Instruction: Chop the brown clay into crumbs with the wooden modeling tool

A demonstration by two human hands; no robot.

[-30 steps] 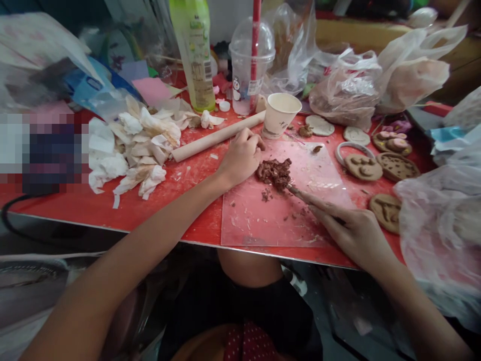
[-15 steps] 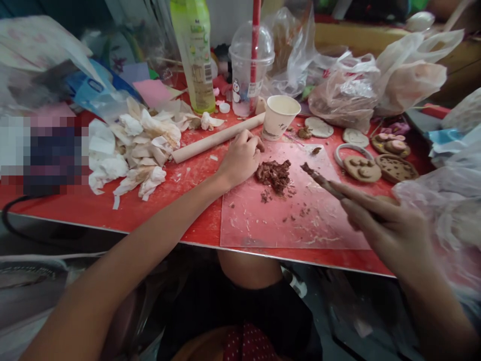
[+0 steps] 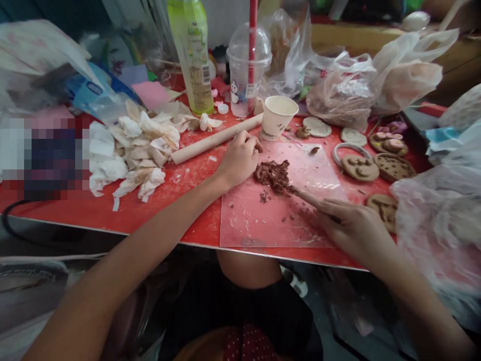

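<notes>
A mound of wet, dark brown clay (image 3: 273,175) lies on a clear plastic board (image 3: 255,228). My right hand (image 3: 343,218) is closed around a clay-smeared stick (image 3: 303,195), its tip at the lower right edge of the mound. Small crumbs of clay are scattered below. Left of the mound, my left hand (image 3: 239,154) rests at the board's upper left part with its fingers curled; what is under the fingertips is hidden. A white paper cup (image 3: 278,118) stands just beyond that hand, and a pale rolling pin (image 3: 218,138) lies behind it.
Crumpled tissues (image 3: 139,145) are heaped at the left. A green bottle (image 3: 195,65) and a plastic cup with a red straw (image 3: 246,70) stand at the back. Decorated clay discs (image 3: 359,167) and a ring (image 3: 341,148) lie to the right, near plastic bags (image 3: 432,210).
My right hand has moved left and down, bringing the stick's tip from above the board to the clay mound. A clay disc at the right has come into sight. My left hand stays put.
</notes>
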